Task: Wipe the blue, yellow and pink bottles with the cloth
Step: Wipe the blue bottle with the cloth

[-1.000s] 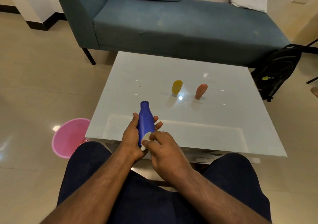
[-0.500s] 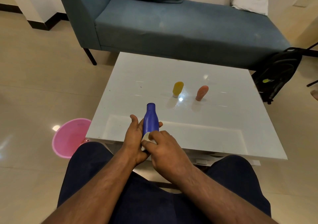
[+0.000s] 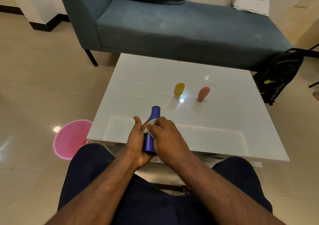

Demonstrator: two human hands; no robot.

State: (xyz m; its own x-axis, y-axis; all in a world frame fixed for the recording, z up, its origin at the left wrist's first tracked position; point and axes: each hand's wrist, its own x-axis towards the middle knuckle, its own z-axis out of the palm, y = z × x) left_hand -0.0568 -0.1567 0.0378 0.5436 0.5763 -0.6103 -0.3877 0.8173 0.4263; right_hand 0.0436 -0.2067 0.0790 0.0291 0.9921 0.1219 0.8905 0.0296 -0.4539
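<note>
- Over the near edge of the glossy white worktop (image 3: 224,138), the left hand (image 3: 136,143) grips the lower body of the tall blue plastic bottle (image 3: 151,131), fingers curled round it from behind, thumb pointing up beside it.
- The bottle tilts slightly away from the person, its cap end highest (its base sits in the left palm).
- The right hand (image 3: 165,136) pinches a small white cloth (image 3: 149,126) and presses it against the bottle's middle, just below the neck.
- Farther back on the worktop, the small yellow bottle (image 3: 178,90) and the small pink bottle (image 3: 203,94) stand cap-down, near each other and well apart from the hands.
- Left of the worktop, a round pink plastic bin (image 3: 72,138) stands on the tiled floor.
- Behind the worktop is a blue-grey upholstered sofa (image 3: 172,28); a black backpack (image 3: 278,74) leans at its right end.
</note>
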